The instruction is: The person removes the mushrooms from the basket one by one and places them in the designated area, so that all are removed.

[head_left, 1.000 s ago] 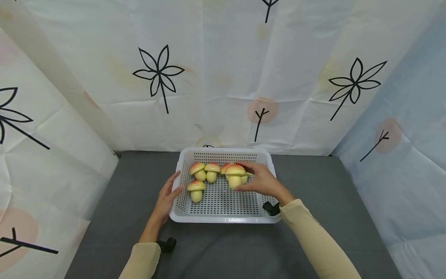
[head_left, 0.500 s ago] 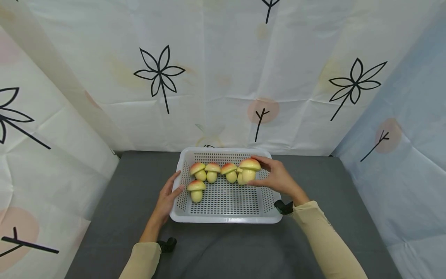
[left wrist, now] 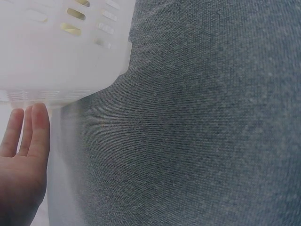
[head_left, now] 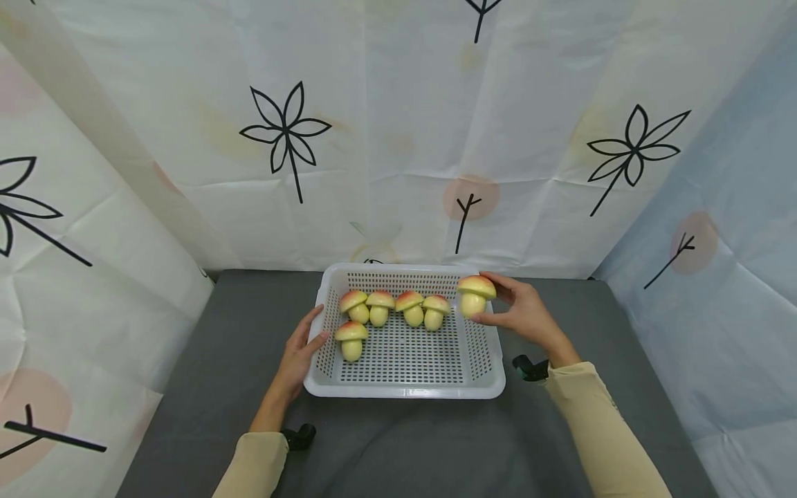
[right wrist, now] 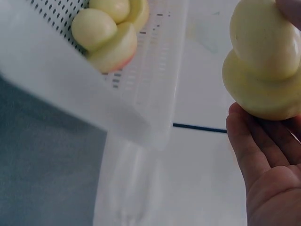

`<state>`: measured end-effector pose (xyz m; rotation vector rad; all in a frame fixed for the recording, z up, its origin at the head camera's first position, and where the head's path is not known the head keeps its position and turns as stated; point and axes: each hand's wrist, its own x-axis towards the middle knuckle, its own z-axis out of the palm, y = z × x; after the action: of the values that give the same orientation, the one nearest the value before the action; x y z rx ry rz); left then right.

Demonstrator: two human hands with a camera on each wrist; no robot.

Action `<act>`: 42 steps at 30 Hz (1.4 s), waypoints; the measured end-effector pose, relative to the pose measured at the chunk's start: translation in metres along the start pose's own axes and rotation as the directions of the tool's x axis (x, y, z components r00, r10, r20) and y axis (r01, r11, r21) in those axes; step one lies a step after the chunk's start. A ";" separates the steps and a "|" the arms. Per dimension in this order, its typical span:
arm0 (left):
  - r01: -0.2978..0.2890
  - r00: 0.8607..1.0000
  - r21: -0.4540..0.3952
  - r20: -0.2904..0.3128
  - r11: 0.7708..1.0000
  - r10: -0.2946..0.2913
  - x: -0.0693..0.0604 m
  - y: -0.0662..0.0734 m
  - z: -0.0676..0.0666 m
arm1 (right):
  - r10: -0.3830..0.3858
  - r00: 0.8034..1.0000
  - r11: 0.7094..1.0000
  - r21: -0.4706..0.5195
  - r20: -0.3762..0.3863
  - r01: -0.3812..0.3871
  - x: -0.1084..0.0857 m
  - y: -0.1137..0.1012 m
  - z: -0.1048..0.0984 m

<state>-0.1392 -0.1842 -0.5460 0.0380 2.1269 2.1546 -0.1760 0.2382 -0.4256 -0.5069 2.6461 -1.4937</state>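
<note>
A yellow-green toy mushroom with a reddish cap is held between the thumb and fingers of my right hand, above the right rim of the white plastic basket. In the right wrist view the fingers touch the held mushroom's cap, with the thumb at its stem. My left hand rests at the basket's left side. The left wrist view shows its straight fingers against the basket's outer wall; its thumb is not seen there. Several similar mushrooms lie in the basket, most along its back.
Grey cloth covers the table under the basket. White printed sheets hang behind and at both sides. One mushroom lies in front of the others at the basket's left. A black strap mount sits on the right wrist.
My right hand has carried its mushroom rightward, from over the back row to the basket's right rim, uncovering the mushrooms behind it. The left hand has stayed in place.
</note>
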 end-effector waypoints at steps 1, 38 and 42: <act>0.002 1.000 0.000 0.000 1.000 -0.002 0.000 0.000 0.000 | 0.004 1.000 1.000 0.000 -0.006 -0.004 -0.001 0.002 -0.003; 0.010 1.000 0.000 -0.006 1.000 -0.010 0.002 -0.002 0.000 | 0.289 0.950 0.957 0.026 -0.122 -0.288 -0.025 0.090 -0.043; 0.014 1.000 0.005 -0.015 1.000 -0.014 0.002 -0.001 0.000 | 0.306 0.944 0.952 0.019 -0.122 -0.306 -0.024 0.101 -0.038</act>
<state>-0.1414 -0.1837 -0.5476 0.0075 2.1337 2.1490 -0.1872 0.3250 -0.4936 0.0029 2.6582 -1.4697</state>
